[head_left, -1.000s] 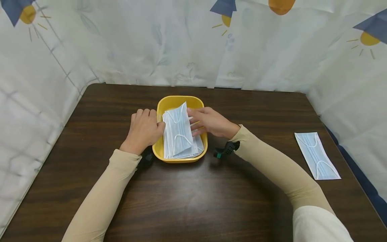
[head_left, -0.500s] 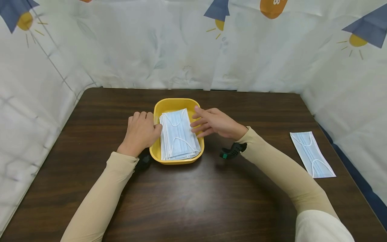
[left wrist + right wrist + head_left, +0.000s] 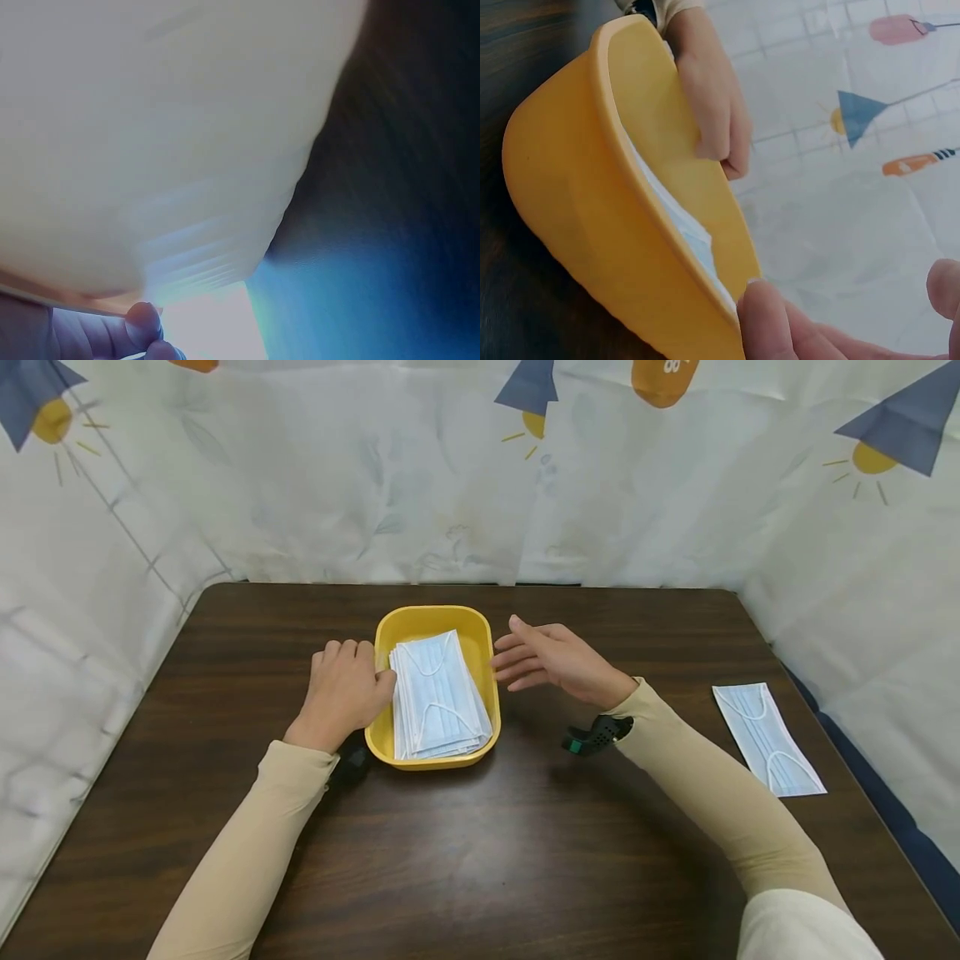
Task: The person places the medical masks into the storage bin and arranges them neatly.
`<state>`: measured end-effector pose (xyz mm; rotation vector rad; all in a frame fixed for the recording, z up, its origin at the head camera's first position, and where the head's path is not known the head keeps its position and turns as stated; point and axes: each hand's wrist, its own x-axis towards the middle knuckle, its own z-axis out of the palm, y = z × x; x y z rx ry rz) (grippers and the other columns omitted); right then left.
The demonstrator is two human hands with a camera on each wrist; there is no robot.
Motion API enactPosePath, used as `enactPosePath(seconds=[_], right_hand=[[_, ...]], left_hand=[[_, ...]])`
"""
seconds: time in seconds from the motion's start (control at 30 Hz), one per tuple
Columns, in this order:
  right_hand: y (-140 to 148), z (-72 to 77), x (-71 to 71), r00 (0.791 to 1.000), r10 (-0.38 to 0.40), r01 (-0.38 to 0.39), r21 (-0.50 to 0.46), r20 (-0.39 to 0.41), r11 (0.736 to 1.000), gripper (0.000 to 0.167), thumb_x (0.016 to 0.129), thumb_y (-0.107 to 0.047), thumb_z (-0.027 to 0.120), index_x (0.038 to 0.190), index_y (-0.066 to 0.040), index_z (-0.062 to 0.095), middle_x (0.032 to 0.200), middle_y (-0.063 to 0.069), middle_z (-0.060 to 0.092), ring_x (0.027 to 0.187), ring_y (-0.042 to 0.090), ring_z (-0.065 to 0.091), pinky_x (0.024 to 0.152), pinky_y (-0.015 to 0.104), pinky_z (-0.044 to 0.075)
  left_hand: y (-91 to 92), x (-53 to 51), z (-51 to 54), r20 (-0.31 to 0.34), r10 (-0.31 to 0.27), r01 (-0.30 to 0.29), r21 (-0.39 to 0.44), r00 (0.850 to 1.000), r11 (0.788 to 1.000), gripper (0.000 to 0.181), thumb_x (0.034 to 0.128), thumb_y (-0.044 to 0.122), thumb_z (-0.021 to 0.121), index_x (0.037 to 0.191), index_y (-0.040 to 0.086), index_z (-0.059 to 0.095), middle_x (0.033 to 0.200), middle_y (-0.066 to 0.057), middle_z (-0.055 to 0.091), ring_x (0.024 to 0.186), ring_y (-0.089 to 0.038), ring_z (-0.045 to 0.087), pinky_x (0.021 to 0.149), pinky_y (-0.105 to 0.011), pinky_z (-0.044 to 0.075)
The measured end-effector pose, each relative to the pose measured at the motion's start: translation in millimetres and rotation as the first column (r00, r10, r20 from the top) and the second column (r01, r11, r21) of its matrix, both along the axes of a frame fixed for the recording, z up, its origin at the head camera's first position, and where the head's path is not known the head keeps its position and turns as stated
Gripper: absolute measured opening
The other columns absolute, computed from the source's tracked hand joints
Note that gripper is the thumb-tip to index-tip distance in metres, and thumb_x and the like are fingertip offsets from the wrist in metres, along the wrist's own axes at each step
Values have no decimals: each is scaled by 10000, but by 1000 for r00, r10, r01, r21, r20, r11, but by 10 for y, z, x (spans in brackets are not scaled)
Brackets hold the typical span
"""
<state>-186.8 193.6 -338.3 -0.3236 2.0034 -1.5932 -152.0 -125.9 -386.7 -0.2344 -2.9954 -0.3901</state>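
Note:
A yellow plastic bin stands on the table with a stack of pale blue face masks lying in it, ear loops on top. My left hand grips the bin's left rim, with the thumb toward the inside. In the right wrist view the same left hand hangs over the far rim. My right hand is just right of the bin, fingers extended and slightly spread, holding nothing. The left wrist view is mostly filled by the bin's pale-looking outer wall, with fingertips at its edge.
A single face mask lies flat on the dark wooden table near its right edge, partly behind the right sleeve. A patterned white curtain encloses the table's back and sides.
My right hand has drawn back from the mask stack to the right, out of the bin. The top masks now lie flatter and straighter. My left hand stays on the rim.

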Motion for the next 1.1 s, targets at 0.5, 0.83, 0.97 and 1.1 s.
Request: enactPosePath(seconds=[0.5, 0.83, 0.97, 1.1], right_hand=[[389, -40, 45, 985, -136, 138, 7, -103, 990, 462, 1039, -434, 569, 1358, -100, 573, 1313, 166, 641, 1162, 369, 650, 876, 344, 594], [726, -131, 52, 956, -233, 246, 53, -179, 968, 408, 1030, -396, 600, 1342, -137, 553, 1334, 159, 626, 1212, 418, 623, 876, 333, 583], [876, -155, 58, 940, -274, 295, 79, -204, 952, 392, 1036, -394, 589, 1332, -139, 556, 1352, 168, 625, 1213, 402, 629, 865, 324, 585], [1040, -169, 83, 925, -308, 334, 93, -222, 938, 398, 1037, -404, 583, 1333, -140, 557, 1331, 135, 635, 1162, 316, 663, 881, 361, 589]], left_hand=[[-1, 9, 2, -4, -8, 8, 0, 1000, 1000, 338, 984, 270, 425, 942, -46, 537, 873, -193, 517, 884, -377, 409, 799, -494, 344], [-11, -7, 2, 6, -7, 7, -2, 1000, 1000, 356, 987, 279, 420, 967, -57, 539, 895, -208, 523, 904, -397, 417, 802, -510, 345], [-10, -6, 9, 4, -7, 7, -1, 1000, 1000, 349, 986, 275, 410, 950, -51, 531, 885, -206, 518, 898, -398, 416, 798, -511, 344], [-8, -10, 6, 5, -3, 3, -1, 1000, 1000, 340, 981, 276, 416, 931, -44, 522, 871, -203, 514, 888, -395, 418, 790, -504, 341]])
